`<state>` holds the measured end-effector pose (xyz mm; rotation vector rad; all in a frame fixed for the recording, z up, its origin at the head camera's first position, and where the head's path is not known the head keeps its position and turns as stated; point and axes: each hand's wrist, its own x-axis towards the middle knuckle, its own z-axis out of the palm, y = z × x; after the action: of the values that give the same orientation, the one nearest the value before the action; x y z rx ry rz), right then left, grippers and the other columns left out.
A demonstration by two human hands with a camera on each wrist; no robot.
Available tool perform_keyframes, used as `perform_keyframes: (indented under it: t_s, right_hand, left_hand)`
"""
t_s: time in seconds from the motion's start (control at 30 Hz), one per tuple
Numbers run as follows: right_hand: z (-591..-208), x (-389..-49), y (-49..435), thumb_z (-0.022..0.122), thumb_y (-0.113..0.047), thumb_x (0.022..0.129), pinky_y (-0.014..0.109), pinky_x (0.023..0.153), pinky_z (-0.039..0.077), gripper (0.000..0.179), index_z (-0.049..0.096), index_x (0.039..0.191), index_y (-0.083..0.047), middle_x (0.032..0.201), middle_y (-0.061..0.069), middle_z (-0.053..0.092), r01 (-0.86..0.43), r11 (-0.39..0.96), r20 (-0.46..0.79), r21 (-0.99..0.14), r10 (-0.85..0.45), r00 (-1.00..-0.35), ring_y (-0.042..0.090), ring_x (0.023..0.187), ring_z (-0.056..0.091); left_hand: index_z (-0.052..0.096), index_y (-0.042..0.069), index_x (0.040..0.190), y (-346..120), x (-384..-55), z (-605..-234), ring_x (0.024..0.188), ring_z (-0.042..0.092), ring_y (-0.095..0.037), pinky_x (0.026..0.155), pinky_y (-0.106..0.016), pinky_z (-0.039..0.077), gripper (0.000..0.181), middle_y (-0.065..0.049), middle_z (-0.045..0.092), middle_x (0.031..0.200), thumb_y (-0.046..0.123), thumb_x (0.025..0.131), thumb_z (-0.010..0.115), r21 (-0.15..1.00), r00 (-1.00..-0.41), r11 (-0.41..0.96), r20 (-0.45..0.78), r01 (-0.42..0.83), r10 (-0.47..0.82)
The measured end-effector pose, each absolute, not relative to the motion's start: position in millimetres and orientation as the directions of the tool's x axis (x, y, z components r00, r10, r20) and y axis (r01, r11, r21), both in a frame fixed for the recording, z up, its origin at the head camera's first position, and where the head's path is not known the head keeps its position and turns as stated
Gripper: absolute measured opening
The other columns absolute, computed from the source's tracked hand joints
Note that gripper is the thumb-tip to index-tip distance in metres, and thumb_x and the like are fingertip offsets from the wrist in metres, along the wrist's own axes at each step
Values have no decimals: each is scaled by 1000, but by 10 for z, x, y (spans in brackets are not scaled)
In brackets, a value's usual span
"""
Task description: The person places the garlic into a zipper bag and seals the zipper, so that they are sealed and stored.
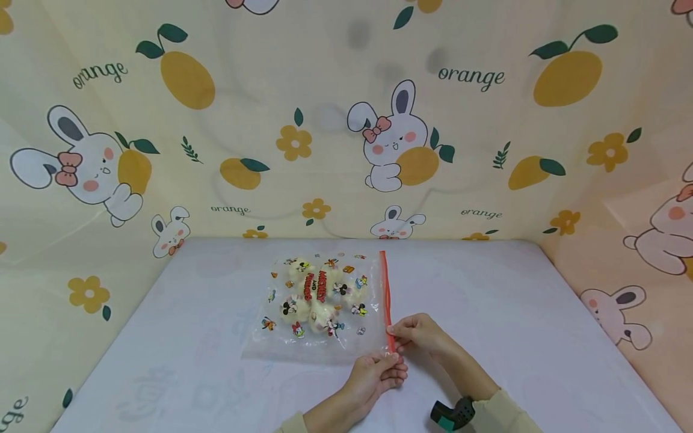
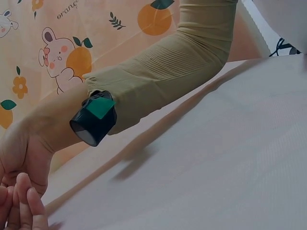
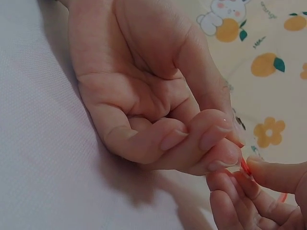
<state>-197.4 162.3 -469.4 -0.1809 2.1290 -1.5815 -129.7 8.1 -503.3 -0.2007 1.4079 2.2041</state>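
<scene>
A clear zip bag (image 1: 346, 343) printed with cartoon mice lies on the white table, with several pale round pieces (image 1: 323, 316) inside. Along its right side runs a red zip strip (image 1: 385, 282). At the strip's near corner, my left hand (image 1: 373, 379) pinches the end between thumb and fingers. Just above it my right hand (image 1: 425, 334) pinches the same strip. Seen from the right wrist, the right hand (image 3: 148, 96) has its fingers curled in, with the left hand (image 3: 268, 191) meeting it at the red edge. Only the left fingertips (image 2: 24, 206) show in the left wrist view.
The white table (image 1: 514, 313) stretches out around the bag. Behind it hangs a cream cloth (image 1: 325, 72) with rabbits and oranges. A black wrist camera (image 1: 455, 414) with a green patch sits on the right forearm by the sleeve (image 1: 503, 415).
</scene>
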Motion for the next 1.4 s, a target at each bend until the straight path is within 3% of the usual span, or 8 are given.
perform_keyframes:
  t_s: [1.0, 1.4]
  right_hand:
    - [-4706, -2050, 1605, 63, -18, 92, 18, 60, 55, 31, 67, 98, 12, 63, -9, 65, 202, 293, -305, -935, -367, -879, 4, 59, 61]
    - [-4681, -2088, 1618, 64, -23, 92, 18, 62, 56, 39, 66, 105, 14, 68, -8, 69, 191, 304, -300, -934, -369, -880, 5, 61, 63]
  left_hand:
    - [64, -5, 103, 87, -1287, -5031, 73, 65, -6, 73, -21, 57, 24, 2, 69, 79, 17, 96, 57, 812, -867, -338, -369, -476, 335]
    - [65, -4, 101, 95, -1287, -5034, 72, 64, -6, 72, -19, 56, 22, 3, 68, 78, 16, 96, 56, 809, -869, -350, -360, -472, 339]
